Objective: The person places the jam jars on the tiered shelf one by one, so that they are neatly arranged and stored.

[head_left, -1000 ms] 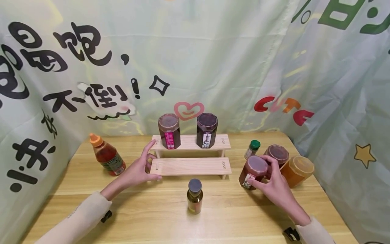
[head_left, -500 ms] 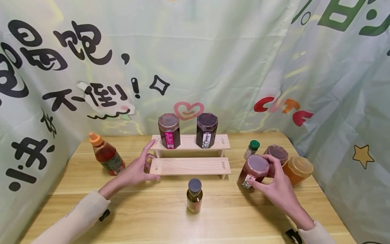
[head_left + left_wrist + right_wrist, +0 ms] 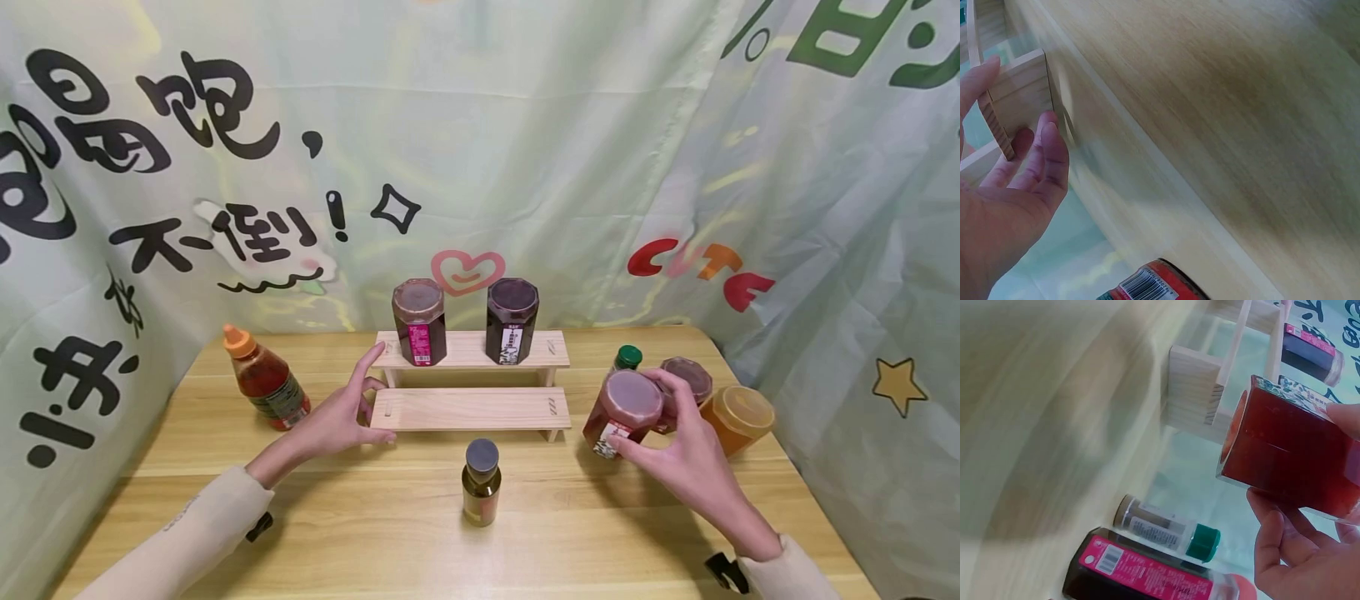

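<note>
Right hand (image 3: 690, 462) grasps a red jar (image 3: 624, 411), lifted clear of the table (image 3: 375, 533) at its right side, near the wooden step shelf (image 3: 471, 408). Left hand (image 3: 341, 412), fingers relaxed and extended, touches the shelf's left end.

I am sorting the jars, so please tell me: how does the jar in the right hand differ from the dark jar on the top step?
The red jar is tilted, lifted in the right hand; the dark jar stands upright on the wooden rack, untouched. The red jar's contents look translucent red, the dark jar's nearly black. Both are hexagonal, lidded and labelled.
</note>
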A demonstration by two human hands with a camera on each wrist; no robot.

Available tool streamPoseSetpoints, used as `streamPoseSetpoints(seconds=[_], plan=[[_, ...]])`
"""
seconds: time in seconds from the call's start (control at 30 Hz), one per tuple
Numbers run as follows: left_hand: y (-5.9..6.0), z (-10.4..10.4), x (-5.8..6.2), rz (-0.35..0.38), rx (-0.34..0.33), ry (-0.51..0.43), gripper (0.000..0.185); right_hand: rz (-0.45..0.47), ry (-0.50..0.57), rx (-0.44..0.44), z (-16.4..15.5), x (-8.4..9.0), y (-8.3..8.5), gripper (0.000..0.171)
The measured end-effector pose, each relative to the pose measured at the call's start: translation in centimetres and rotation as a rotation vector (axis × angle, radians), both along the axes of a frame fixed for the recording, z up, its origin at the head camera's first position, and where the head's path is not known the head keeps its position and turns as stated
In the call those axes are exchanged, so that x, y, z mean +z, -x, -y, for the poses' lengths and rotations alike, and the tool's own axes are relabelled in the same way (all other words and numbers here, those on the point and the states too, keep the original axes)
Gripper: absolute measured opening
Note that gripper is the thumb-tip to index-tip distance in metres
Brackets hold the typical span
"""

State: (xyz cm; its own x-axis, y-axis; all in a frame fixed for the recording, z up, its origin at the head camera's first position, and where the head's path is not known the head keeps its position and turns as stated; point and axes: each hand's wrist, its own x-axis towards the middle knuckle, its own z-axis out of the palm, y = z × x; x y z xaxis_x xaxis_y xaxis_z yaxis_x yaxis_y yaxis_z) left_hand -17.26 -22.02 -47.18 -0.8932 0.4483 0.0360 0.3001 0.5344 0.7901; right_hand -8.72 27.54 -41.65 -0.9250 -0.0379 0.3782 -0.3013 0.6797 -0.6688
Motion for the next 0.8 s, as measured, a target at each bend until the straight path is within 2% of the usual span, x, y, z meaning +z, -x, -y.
streamPoseSetpoints(seconds=[0.23, 0.6, 0.8], plan=[[-0.1, 0.1, -0.1, 0.003, 0.013, 0.005, 0.140, 0.045, 0.038, 0.034, 1.4, 0.4, 0.8, 0.101], [-0.2, -0.1, -0.2, 0.005, 0.001, -0.027, 0.139, 0.025, 0.034, 0.101, 3.4, 0.0, 2.4, 0.101], [-0.2, 0.0, -0.3, -0.002, 0.003, -0.026, 0.139, 0.036, 0.076, 0.155, 5.1, -0.2, 3.2, 0.100]])
